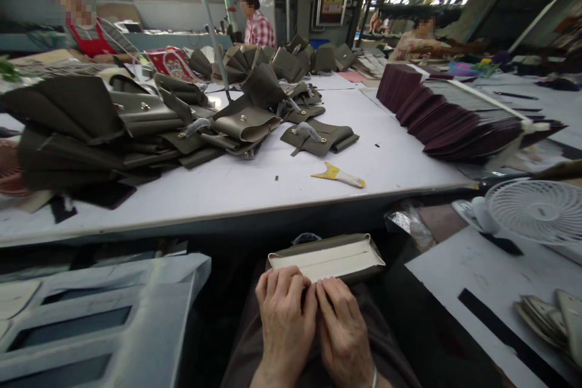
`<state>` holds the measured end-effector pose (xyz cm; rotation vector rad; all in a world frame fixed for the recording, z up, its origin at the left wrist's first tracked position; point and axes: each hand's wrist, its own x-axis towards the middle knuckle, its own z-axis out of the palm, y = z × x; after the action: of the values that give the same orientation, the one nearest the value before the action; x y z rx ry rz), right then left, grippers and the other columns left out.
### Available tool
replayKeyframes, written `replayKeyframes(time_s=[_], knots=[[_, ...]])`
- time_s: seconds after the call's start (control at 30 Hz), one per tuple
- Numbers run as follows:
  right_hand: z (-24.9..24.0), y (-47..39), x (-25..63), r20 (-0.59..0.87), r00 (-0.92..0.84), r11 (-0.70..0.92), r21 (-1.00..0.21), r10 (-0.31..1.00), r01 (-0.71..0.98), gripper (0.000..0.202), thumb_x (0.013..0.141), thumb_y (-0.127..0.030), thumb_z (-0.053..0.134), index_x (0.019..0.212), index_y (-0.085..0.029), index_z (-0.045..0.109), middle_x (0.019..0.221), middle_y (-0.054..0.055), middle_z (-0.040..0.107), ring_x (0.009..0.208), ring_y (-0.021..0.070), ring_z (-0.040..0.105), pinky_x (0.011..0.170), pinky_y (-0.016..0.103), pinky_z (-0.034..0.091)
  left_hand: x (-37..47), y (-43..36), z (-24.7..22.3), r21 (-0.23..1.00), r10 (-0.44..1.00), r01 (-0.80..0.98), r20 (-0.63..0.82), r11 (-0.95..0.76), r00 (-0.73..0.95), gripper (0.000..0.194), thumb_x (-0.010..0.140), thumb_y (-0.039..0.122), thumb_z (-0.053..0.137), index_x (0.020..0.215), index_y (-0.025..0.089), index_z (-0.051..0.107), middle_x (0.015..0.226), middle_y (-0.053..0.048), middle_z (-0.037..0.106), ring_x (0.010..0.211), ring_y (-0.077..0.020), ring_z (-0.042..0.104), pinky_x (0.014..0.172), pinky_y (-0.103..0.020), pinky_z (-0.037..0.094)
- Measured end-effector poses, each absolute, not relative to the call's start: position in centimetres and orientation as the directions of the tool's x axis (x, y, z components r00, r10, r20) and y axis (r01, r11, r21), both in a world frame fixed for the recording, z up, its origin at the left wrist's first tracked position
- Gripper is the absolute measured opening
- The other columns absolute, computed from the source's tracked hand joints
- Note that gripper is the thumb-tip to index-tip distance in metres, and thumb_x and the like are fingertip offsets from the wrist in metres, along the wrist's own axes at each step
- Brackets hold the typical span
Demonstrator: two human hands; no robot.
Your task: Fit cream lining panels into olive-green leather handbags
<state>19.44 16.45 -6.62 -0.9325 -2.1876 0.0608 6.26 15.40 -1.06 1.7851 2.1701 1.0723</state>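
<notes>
On my lap rests an olive-grey bag [334, 260], lying with a cream-coloured panel facing up and a dark rim around it. My left hand [286, 306] grips its near edge with curled fingers. Beside it, almost touching, my right hand [344, 321] pinches the same edge, fingertips pressed to the rim. The thumbs lie close together at the middle of that edge. My hands cover the near left part of the bag, and its underside is hidden.
A white table [227, 194] ahead holds piled olive bags [248, 118], a yellow-tipped tool [339, 175] and a stack of maroon pieces [436, 112]. A white fan [541, 211] stands right, above a side table [459, 267]. A slotted rack [150, 315] is left. Several people work behind.
</notes>
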Motion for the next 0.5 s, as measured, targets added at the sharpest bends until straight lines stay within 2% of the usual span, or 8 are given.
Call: replayKeyframes(time_s=[0.07, 0.17, 0.2, 0.27, 0.33, 0.37, 0.4, 0.5], knots=[[-6.7, 16.3, 19.0, 0.614, -0.479, 0.749, -0.306, 0.627, 0.587, 0.056, 0.090, -0.003, 0.044, 0.146, -0.009, 0.039, 0.131, 0.017, 0.054, 0.128, 0.0316, 0.045, 0.100, 0.053, 0.048, 5.8, 14.7, -1.9, 0.607, 0.863, 0.795, 0.388, 0.025, -0.323, 0.003, 0.086, 0.021, 0.061, 0.088, 0.023, 0.063, 0.103, -0.004, 0.065, 0.106, -0.0246, 0.056, 0.107, -0.051, 0.031], [-6.9, 16.1, 18.5, 0.599, -0.508, 0.761, -0.294, 0.619, 0.579, 0.057, 0.089, -0.002, 0.045, 0.145, -0.006, 0.039, 0.133, 0.018, 0.053, 0.130, 0.0322, 0.043, 0.100, 0.052, 0.048, 4.7, 13.3, -4.2, 0.739, 0.779, 0.671, 0.390, 0.054, -0.492, 0.021, 0.086, 0.028, 0.064, 0.105, 0.023, 0.059, 0.120, -0.008, 0.059, 0.120, -0.0267, 0.051, 0.111, -0.053, 0.031], [-6.9, 16.0, 18.3, 0.592, -0.520, 0.764, -0.288, 0.616, 0.577, 0.057, 0.089, -0.002, 0.047, 0.145, -0.006, 0.038, 0.134, 0.018, 0.052, 0.130, 0.0325, 0.043, 0.100, 0.052, 0.048, 4.4, 12.7, -5.2, 0.826, 0.743, 0.556, 0.316, 0.090, -0.590, 0.028, 0.086, 0.033, 0.064, 0.111, 0.023, 0.056, 0.126, -0.009, 0.057, 0.124, -0.0271, 0.049, 0.111, -0.053, 0.033], [-7.0, 16.0, 17.9, 0.583, -0.544, 0.776, -0.273, 0.603, 0.568, 0.059, 0.089, -0.006, 0.050, 0.146, -0.004, 0.037, 0.135, 0.019, 0.052, 0.130, 0.0332, 0.042, 0.100, 0.052, 0.048, 4.0, 12.0, -7.4, 0.968, 0.665, 0.182, 0.020, 0.175, -0.746, 0.038, 0.089, 0.044, 0.058, 0.120, 0.023, 0.051, 0.132, -0.011, 0.054, 0.126, -0.0270, 0.050, 0.108, -0.050, 0.040], [-7.2, 16.1, 17.6, 0.585, -0.567, 0.796, -0.255, 0.579, 0.549, 0.060, 0.089, -0.008, 0.052, 0.147, -0.004, 0.036, 0.136, 0.019, 0.052, 0.130, 0.0334, 0.042, 0.101, 0.052, 0.047, 4.1, 11.9, -9.4, 0.952, 0.607, -0.195, -0.301, 0.237, -0.735, 0.042, 0.095, 0.053, 0.042, 0.118, 0.020, 0.054, 0.125, -0.014, 0.061, 0.118, -0.0272, 0.059, 0.100, -0.047, 0.049], [-7.3, 16.1, 17.5, 0.589, -0.578, 0.806, -0.246, 0.565, 0.538, 0.061, 0.088, -0.008, 0.052, 0.147, -0.004, 0.035, 0.136, 0.019, 0.052, 0.130, 0.0335, 0.042, 0.101, 0.052, 0.047, 4.3, 12.1, -10.2, 0.929, 0.620, -0.261, -0.370, 0.262, -0.692, 0.047, 0.096, 0.054, 0.034, 0.112, 0.018, 0.058, 0.116, -0.016, 0.066, 0.110, -0.0276, 0.065, 0.094, -0.046, 0.054], [-7.5, 16.1, 17.3, 0.592, -0.587, 0.816, -0.238, 0.552, 0.527, 0.062, 0.088, -0.007, 0.051, 0.147, -0.004, 0.035, 0.136, 0.019, 0.052, 0.130, 0.0337, 0.042, 0.102, 0.052, 0.046, 4.6, 12.5, -10.8, 0.929, 0.656, -0.233, -0.369, 0.288, -0.658, 0.052, 0.097, 0.055, 0.029, 0.105, 0.016, 0.062, 0.105, -0.017, 0.070, 0.101, -0.0283, 0.069, 0.087, -0.045, 0.057], [-7.9, 16.1, 17.1, 0.603, -0.600, 0.833, -0.222, 0.526, 0.507, 0.063, 0.087, -0.007, 0.050, 0.148, -0.005, 0.034, 0.137, 0.019, 0.051, 0.130, 0.0339, 0.043, 0.103, 0.052, 0.043, 5.8, 13.6, -11.3, 0.952, 0.795, 0.114, -0.168, 0.285, -0.583, 0.045, 0.093, 0.052, 0.039, 0.092, 0.019, 0.069, 0.086, -0.013, 0.073, 0.085, -0.0296, 0.072, 0.076, -0.046, 0.061]])
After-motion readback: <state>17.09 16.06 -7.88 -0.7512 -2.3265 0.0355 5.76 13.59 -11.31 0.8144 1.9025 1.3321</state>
